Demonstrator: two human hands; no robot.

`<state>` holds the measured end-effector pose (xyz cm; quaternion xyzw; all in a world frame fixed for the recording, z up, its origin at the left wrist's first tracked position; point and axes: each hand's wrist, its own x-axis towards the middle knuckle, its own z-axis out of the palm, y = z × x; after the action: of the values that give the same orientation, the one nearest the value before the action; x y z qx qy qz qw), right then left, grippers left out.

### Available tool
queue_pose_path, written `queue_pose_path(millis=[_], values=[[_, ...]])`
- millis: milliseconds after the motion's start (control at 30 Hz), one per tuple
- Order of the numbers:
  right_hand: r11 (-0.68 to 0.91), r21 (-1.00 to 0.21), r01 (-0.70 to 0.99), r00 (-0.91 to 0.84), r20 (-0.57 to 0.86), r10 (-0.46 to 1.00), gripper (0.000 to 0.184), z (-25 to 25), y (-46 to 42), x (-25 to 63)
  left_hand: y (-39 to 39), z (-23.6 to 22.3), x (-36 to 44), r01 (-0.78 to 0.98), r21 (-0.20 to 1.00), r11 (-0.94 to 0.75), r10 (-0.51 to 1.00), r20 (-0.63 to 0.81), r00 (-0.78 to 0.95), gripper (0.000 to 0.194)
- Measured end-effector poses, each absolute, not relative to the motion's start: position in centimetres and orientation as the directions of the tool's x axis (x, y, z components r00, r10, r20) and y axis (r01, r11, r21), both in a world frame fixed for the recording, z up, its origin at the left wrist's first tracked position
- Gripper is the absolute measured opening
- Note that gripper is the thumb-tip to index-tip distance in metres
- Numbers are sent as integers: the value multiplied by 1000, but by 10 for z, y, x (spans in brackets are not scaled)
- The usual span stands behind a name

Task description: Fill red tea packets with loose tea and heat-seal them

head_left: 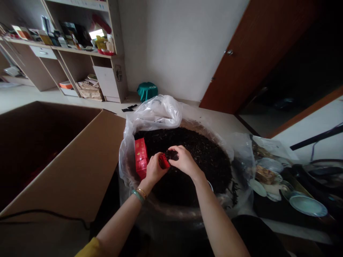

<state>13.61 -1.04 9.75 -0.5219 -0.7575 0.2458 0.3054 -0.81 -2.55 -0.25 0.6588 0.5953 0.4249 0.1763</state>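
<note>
In the middle of the head view, my left hand (154, 168) is closed around a small red packet (164, 161), whose mouth faces my right hand. My right hand (184, 161) has its fingers curled together on a pinch of dark dried leaves (172, 155) beside the packet's mouth. Both hands are above a large heap of the same dark leaves (203, 153), which look like loose tea. A stack of red packets (140, 157) sits on the heap's left side, just beyond my left hand. Clear plastic sheeting (158, 110) lines the round container around the heap.
A big open cardboard box (107, 142) stands at the left. On the right are a pale plate (308, 205) and bagged items (266, 175). Behind are a desk with shelves (80, 55), a green bag-like bundle (147, 91) on the floor and a brown door (257, 46).
</note>
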Motion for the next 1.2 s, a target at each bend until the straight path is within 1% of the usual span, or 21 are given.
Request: queue_pose_path(millis=[67, 133, 233, 333, 367, 433, 533, 600, 667, 700, 733, 833, 867, 900, 933, 1000, 1100, 1200], values=[[328, -706, 627, -242, 223, 944, 40, 92, -10, 137, -25, -2, -8, 631, 739, -235, 932, 356, -69, 59], [322, -705, 632, -243, 214, 946, 36, 88, -11, 135, -25, -3, -8, 631, 738, -238, 931, 358, -68, 60], [322, -670, 669, -301, 152, 942, 33, 89, -15, 126, -26, -4, -7, 647, 723, -243, 930, 364, -58, 61], [337, -623, 705, -347, 110, 931, 34, 96, -19, 118, -27, -3, -8, 670, 692, -269, 921, 389, -32, 60], [341, -625, 702, -356, 106, 929, 34, 98, -20, 117, -27, -2, -8, 674, 683, -282, 916, 401, -23, 59], [336, -673, 659, -355, 116, 928, 33, 100, -20, 120, -27, 0, -8, 673, 675, -302, 909, 417, -11, 56], [283, -759, 587, -243, 168, 955, 31, 94, -19, 134, -27, 3, -9, 676, 683, -276, 916, 401, -31, 50], [212, -769, 604, -160, 144, 977, 28, 81, -20, 145, -28, 5, -9, 686, 689, -234, 926, 374, -60, 48], [145, -723, 676, -181, 28, 983, 26, 63, -24, 152, -27, 6, -9, 689, 694, -211, 928, 364, -82, 47], [137, -679, 721, -233, -51, 971, 26, 53, -27, 152, -27, 6, -9, 686, 696, -210, 926, 367, -89, 46], [145, -629, 764, -275, -114, 955, 30, 44, -30, 150, -27, 6, -8, 683, 699, -214, 923, 373, -93, 46], [179, -476, 861, -303, -197, 933, 65, 20, -38, 136, -26, 4, -8, 667, 710, -227, 918, 384, -97, 48], [188, -440, 878, -299, -197, 934, 68, 15, -39, 131, -26, 3, -9, 661, 715, -227, 918, 383, -100, 50], [194, -423, 885, -296, -190, 936, 64, 11, -39, 127, -25, 2, -9, 654, 721, -228, 918, 383, -102, 52], [201, -425, 882, -298, -175, 938, 55, 9, -39, 125, -25, 1, -9, 648, 726, -231, 918, 384, -103, 54], [212, -480, 852, -306, -128, 943, 37, 8, -37, 127, -25, -1, -10, 637, 733, -237, 917, 385, -102, 56], [176, -605, 776, -270, -67, 960, 25, 16, -34, 143, -25, -2, -9, 631, 737, -242, 919, 382, -93, 55], [94, -755, 649, -186, -37, 982, 15, 37, -32, 158, -24, -2, -8, 635, 732, -247, 919, 385, -86, 55]])
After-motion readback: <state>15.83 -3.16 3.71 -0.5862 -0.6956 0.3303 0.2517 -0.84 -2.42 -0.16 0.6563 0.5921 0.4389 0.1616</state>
